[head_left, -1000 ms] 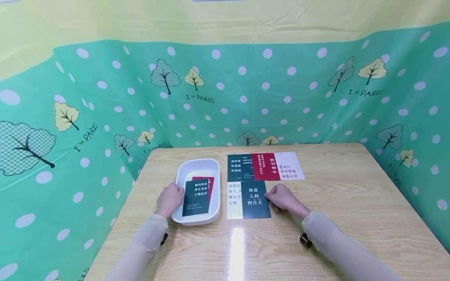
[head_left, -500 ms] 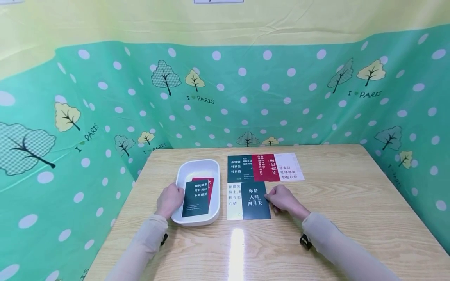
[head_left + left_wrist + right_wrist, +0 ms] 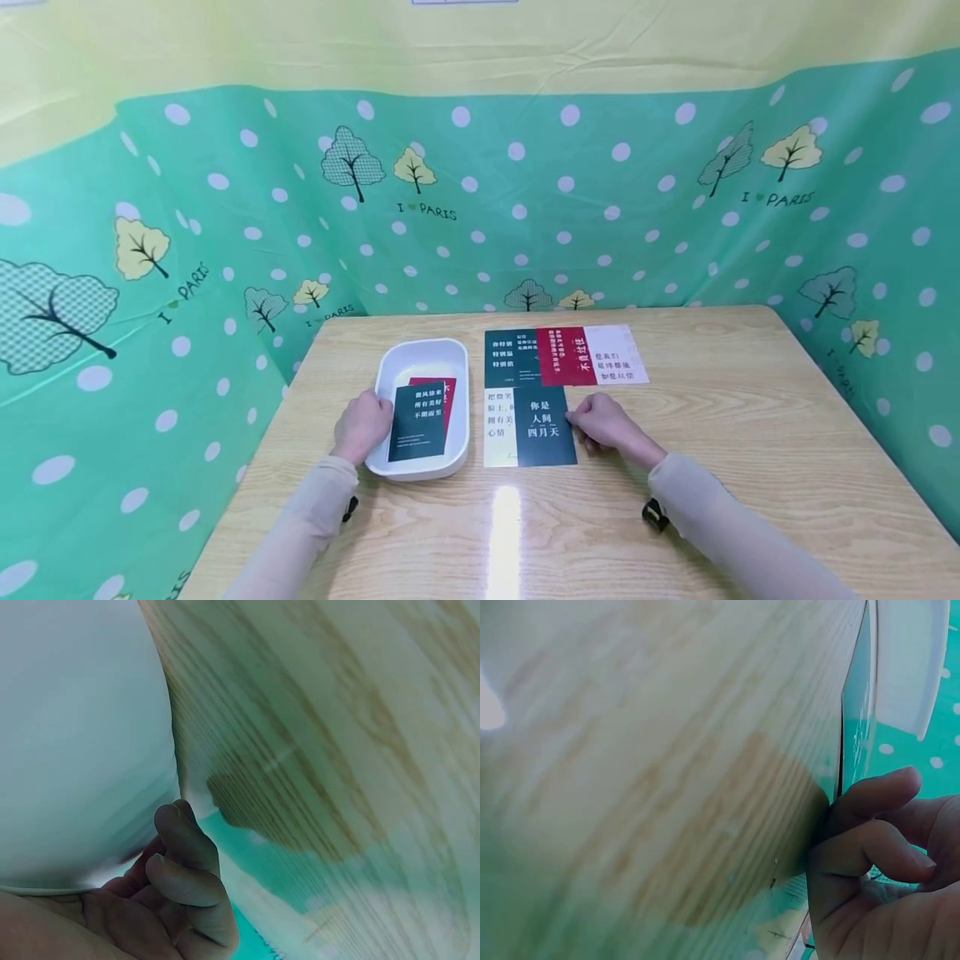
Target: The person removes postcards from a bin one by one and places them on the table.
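Note:
My left hand (image 3: 363, 425) grips the left wall of a white plastic basin (image 3: 462, 417), with the thumb over the rim and the fingers curled against its outside in the left wrist view. Inside the basin lies a dark green card (image 3: 417, 442) with white Chinese text, partly covering a red card (image 3: 452, 392). My right hand (image 3: 603, 422) pinches the right edge of another dark green card (image 3: 546, 450) on the table. That card overlaps a white card (image 3: 499, 450) to its left. In the right wrist view the curled fingers (image 3: 870, 851) meet the card's edge low over the tabletop.
Behind the held card, a row holds dark green cards (image 3: 510, 375), a red card (image 3: 564, 367) and a white card (image 3: 626, 354), partly overlapping. The wooden table (image 3: 750, 433) ends at a green dotted curtain (image 3: 517, 217) on the back and sides.

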The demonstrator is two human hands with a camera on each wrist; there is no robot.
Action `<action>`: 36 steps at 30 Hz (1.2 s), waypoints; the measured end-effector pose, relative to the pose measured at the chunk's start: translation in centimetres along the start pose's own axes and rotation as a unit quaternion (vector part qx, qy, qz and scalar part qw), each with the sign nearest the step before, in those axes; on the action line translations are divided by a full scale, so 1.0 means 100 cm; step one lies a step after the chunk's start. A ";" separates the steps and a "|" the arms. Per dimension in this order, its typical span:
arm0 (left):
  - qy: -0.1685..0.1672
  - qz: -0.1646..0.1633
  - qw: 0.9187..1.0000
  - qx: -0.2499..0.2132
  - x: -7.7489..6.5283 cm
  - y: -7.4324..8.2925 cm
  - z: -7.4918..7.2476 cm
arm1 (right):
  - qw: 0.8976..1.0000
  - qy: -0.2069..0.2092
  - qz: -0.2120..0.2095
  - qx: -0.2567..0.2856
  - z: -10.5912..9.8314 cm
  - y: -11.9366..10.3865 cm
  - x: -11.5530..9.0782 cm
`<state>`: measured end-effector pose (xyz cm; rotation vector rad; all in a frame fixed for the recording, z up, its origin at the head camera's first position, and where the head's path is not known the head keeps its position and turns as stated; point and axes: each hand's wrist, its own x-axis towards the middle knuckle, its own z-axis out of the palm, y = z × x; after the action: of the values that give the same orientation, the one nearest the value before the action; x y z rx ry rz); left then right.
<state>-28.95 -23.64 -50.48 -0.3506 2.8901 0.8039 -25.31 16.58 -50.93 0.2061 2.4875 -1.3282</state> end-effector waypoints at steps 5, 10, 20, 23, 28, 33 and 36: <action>0.004 0.002 1.000 0.011 0.003 -0.002 0.001 | 1.000 -0.002 -0.005 0.009 -0.003 0.000 -0.001; 0.005 0.005 1.000 0.011 0.005 -0.003 0.002 | 1.000 0.001 -0.009 -0.002 -0.008 -0.003 -0.001; 0.002 0.003 1.000 0.008 0.003 -0.001 0.002 | 0.999 0.010 -0.041 -0.021 -0.031 -0.034 0.004; 0.004 0.004 1.000 0.009 0.003 -0.001 0.002 | 0.999 0.013 -0.046 -0.024 -0.039 -0.047 0.007; 0.004 0.006 1.000 0.007 0.004 -0.001 0.002 | 0.997 0.015 -0.063 -0.052 -0.045 -0.068 0.012; 0.002 0.004 1.000 0.005 0.003 -0.003 0.001 | 0.993 0.015 -0.089 -0.075 -0.042 -0.090 0.017; -0.001 0.003 1.000 0.001 0.002 -0.003 0.001 | 0.992 0.005 -0.104 -0.072 -0.038 -0.107 0.020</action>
<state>-29.09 -23.85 -50.76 -0.3414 2.8907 0.8002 -30.81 13.76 -41.25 -0.0830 2.6602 -1.2163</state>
